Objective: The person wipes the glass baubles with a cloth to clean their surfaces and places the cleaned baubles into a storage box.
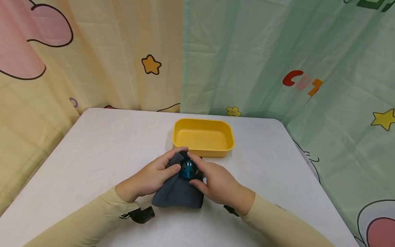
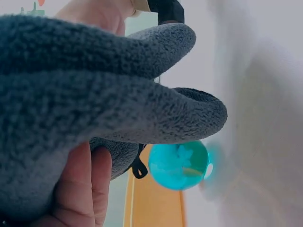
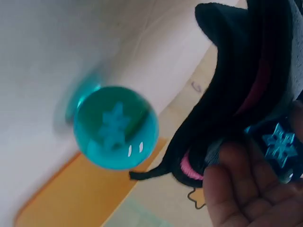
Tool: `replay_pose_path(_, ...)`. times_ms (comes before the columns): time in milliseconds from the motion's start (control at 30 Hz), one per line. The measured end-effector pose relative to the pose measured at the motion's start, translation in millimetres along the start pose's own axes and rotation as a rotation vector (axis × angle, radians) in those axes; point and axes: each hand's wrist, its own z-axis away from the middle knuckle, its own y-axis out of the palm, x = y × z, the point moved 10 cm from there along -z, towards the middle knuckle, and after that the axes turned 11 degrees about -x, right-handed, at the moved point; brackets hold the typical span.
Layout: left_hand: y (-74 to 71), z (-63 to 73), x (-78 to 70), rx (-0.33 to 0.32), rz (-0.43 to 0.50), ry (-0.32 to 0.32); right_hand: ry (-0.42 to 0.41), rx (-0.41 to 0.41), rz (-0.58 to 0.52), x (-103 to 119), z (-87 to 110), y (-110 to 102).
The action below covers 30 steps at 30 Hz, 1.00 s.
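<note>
My left hand [image 1: 151,176] grips a dark grey fuzzy cloth [image 1: 179,193] with black edging and a small loop. Folds of that cloth [image 2: 104,99] fill much of the left wrist view. A clear blue ball [image 1: 189,169] lies against the cloth, and the fingers and thumb of my right hand [image 1: 220,183] hold it. In the right wrist view a snowflake shape shows on this ball [image 3: 279,146]. A second, teal ball [image 3: 116,127] with a similar shape sits on the table below; in the head view the hands and cloth mostly hide it.
Just beyond my hands stands a yellow rectangular tub [image 1: 203,151], with nothing seen inside. The table has a white cover [image 1: 123,137]. Printed curtains [image 1: 234,58] hang along its back and sides. Black straps with devices [image 1: 142,215] sit at the wrists.
</note>
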Motion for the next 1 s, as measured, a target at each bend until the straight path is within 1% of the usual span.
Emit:
replay_pose_path(33, -0.4, 0.1, -0.5, 0.001, 0.015, 0.001, -0.021, 0.008, 0.015, 1, -0.2, 0)
replay_pose_path(100, 0.3, 0.3, -1.8, 0.012, 0.042, 0.003, -0.045, 0.018, 0.011, 0, -1.6, 0)
replay_pose_path(167, 1.1, 0.5, -2.9, 0.015, 0.039, 0.006, -0.032, 0.026, -0.045, -3, -3.3, 0)
replay_pose_path(233, 2.2, 0.5, -3.5, 0.013, 0.024, 0.008, 0.022, 0.037, -0.143, -9, -5.3, 1)
replay_pose_path(300, 3.2, 0.1, -4.0, 0.006, -0.011, 0.013, 0.105, 0.047, -0.256, -17, -6.7, 3)
replay_pose_path(367, 3.5, -0.3, -3.6, -0.008, -0.058, 0.016, 0.169, 0.045, -0.304, -23, -7.2, 5)
replay_pose_path(400, 3.9, -0.4, -3.1, -0.012, -0.074, 0.017, 0.185, 0.043, -0.3, -24, -7.3, 6)
replay_pose_path(467, 4.1, -0.3, -2.3, -0.019, -0.105, 0.02, 0.177, 0.036, -0.241, -23, -6.5, 6)
replay_pose_path(567, 3.9, -0.3, -1.4, -0.022, -0.124, 0.026, 0.089, 0.022, -0.103, -15, -4.7, 4)
replay_pose_path(667, 1.7, -1.2, -2.2, -0.028, -0.111, 0.032, -0.01, 0.022, -0.017, -7, -3.0, 1)
replay_pose_path(733, 0.4, -1.8, -3.0, -0.029, -0.091, 0.028, -0.057, 0.025, 0.011, -4, -2.8, 0)
replay_pose_path(833, 0.1, -2.0, -4.8, -0.026, -0.065, 0.025, -0.098, 0.013, 0.055, -3, -3.7, -1)
replay_pose_path(933, 1.9, -1.4, -6.3, -0.019, -0.071, 0.026, -0.1, -0.012, 0.068, -4, -5.0, -2)
replay_pose_path(1000, 3.0, -0.6, -6.4, -0.02, -0.075, 0.023, -0.066, -0.02, 0.032, -6, -6.4, -1)
